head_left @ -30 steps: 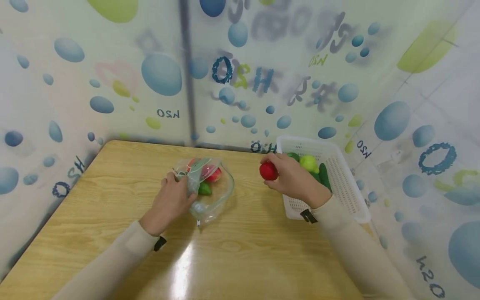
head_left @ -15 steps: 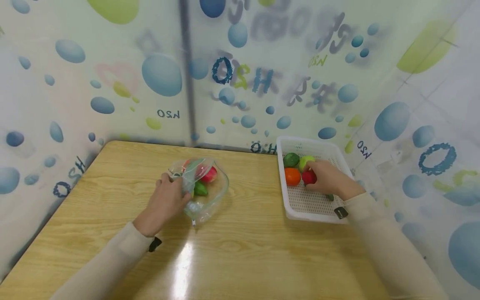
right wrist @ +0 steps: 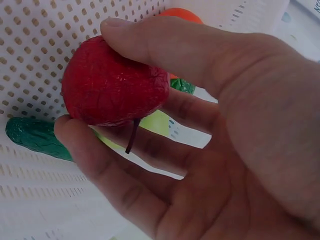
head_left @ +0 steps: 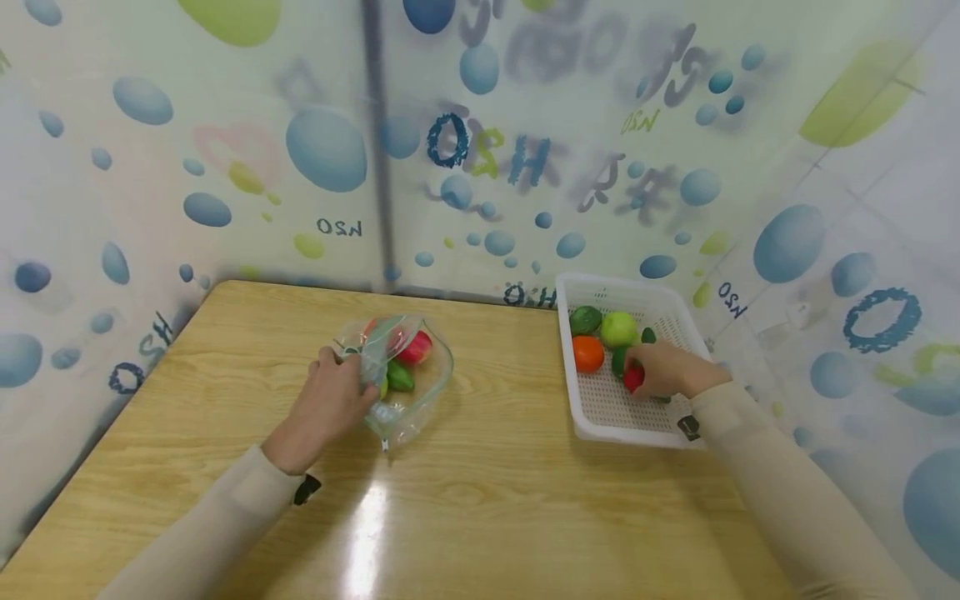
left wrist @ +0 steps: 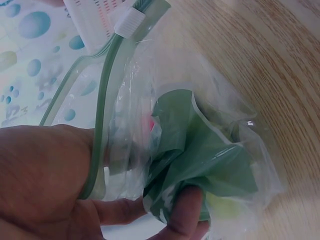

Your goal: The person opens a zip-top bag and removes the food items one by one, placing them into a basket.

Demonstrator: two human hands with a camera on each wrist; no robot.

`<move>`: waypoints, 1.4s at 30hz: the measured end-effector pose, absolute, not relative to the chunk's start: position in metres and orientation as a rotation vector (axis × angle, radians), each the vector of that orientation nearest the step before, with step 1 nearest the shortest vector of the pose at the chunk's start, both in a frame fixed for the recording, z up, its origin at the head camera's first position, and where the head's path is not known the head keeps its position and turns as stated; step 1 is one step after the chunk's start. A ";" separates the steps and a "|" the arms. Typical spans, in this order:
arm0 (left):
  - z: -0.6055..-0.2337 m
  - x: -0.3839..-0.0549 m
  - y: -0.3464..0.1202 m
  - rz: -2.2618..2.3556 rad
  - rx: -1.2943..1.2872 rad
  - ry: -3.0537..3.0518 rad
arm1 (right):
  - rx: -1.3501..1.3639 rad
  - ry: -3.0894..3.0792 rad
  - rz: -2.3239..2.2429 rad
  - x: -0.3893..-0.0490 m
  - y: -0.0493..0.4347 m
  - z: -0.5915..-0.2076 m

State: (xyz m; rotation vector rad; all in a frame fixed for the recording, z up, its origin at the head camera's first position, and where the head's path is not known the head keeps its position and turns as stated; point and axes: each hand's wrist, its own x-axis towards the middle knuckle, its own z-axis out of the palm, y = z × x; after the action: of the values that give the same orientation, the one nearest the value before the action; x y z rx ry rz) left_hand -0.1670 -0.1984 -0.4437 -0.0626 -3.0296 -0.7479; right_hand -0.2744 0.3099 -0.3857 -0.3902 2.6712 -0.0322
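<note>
Grip, left: my left hand [head_left: 322,408] curls round a gathered green fold of the zip bag [head_left: 408,429], thumb and fingers pinching the plastic.
Bag: it lies on the wooden table [head_left: 487,483], mouth parted, its white slider [left wrist: 130,22] by the opening; a pink-red apple [head_left: 416,348] and a green pepper [head_left: 400,377] show inside.
Basket: white, perforated, its near rim [head_left: 630,435] facing me, well apart from the bag.
Basket's left side: a dark green vegetable [head_left: 585,320], kind unclear, sits behind an orange tomato-like fruit [head_left: 588,355], with a green apple [head_left: 620,330] beside them.
Held fruit: the stemmed red apple [right wrist: 112,82] is inside the basket, near a green cucumber [right wrist: 37,137]; whether it touches the floor I cannot tell.
Grip, right: my right hand [head_left: 667,371] pinches that apple between thumb and fingertips.
Step in hand: handling this apple at the basket while I steady the bag, as I judge it.
Next move: it seems to call for a light, controlled pinch, clear of the neighbours.
</note>
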 end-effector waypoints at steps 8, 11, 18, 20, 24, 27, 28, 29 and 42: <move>-0.442 -0.167 -0.198 -0.750 -0.057 -3.037 | -0.379 2.632 -0.005 -0.274 0.311 -0.388; -0.441 -0.166 -0.197 -0.752 -0.051 -3.048 | -0.351 2.627 -0.011 -0.273 0.311 -0.390; -0.443 -0.167 -0.198 -0.760 -0.055 -3.059 | -0.375 2.650 -0.033 -0.268 0.312 -0.388; -0.442 -0.167 -0.198 -0.774 -0.059 -3.055 | -0.388 2.672 -0.046 -0.267 0.311 -0.384; -0.441 -0.168 -0.198 -0.801 -0.072 -3.031 | -0.417 2.746 -0.084 -0.262 0.304 -0.375; -0.440 -0.169 -0.198 -0.796 -0.086 -3.009 | -0.478 2.823 -0.114 -0.258 0.293 -0.367; -0.440 -0.169 -0.197 -0.791 -0.094 -3.001 | -0.502 2.852 -0.123 -0.256 0.289 -0.365; -0.439 -0.169 -0.197 -0.791 -0.098 -2.997 | -0.525 2.880 -0.131 -0.254 0.284 -0.363; -0.439 -0.171 -0.197 -0.777 -0.100 -3.018 | -1.046 3.068 -0.355 -0.223 0.204 -0.358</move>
State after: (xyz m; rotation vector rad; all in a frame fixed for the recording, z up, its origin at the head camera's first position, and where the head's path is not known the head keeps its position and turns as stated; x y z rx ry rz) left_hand -0.1705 -0.1968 -0.4386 -0.0996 -3.0177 -0.7770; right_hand -0.2231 0.2042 -0.3576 -1.0459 3.0675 -0.3550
